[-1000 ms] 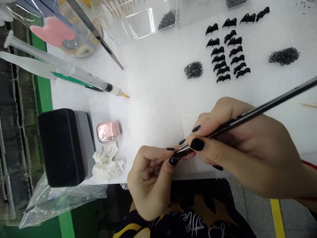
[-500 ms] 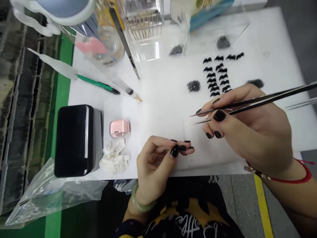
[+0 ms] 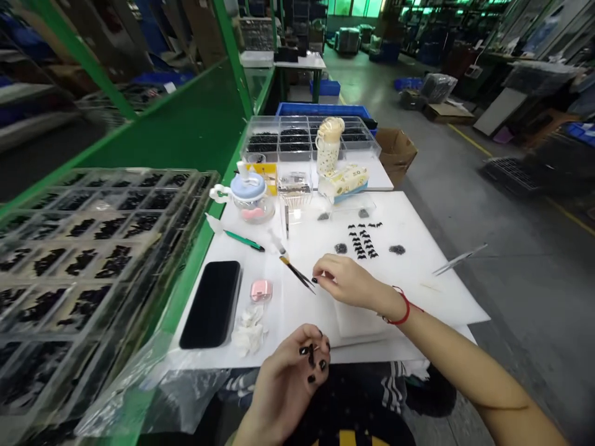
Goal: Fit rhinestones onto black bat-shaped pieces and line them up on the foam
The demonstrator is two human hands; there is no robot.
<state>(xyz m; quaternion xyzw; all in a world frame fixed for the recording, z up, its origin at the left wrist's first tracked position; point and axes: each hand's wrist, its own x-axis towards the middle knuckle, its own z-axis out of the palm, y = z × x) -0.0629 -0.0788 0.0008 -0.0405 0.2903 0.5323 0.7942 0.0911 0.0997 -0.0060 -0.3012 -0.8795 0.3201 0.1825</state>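
Observation:
My right hand [image 3: 346, 282] reaches left over the white board [image 3: 418, 297]. Its fingers are pinched on the near end of the black tweezers [image 3: 298, 275], whose points rest low on the board beside the orange tip of a syringe [image 3: 279, 248]. My left hand [image 3: 295, 371] is held close to my body at the board's front edge. Its fingers are curled round a small black part [image 3: 310, 354]. Rows of small black clips [image 3: 361, 241] lie beyond my right hand, with a dark pile of tiny pieces on either side [image 3: 341, 248] [image 3: 396, 249].
A black phone [image 3: 211, 303], a pink case [image 3: 261, 290] and crumpled tissue [image 3: 248, 331] lie at the left. Silver tweezers [image 3: 458, 259] rest at the right edge. A green pen [image 3: 244, 240], a lidded cup [image 3: 248, 195] and a bottle [image 3: 329, 145] stand behind. Clear part trays [image 3: 83, 248] fill the left.
My head has lifted, so the whole bench and hall show. My right hand swung left and lowered the tweezers to the board. My left hand drew back toward my body.

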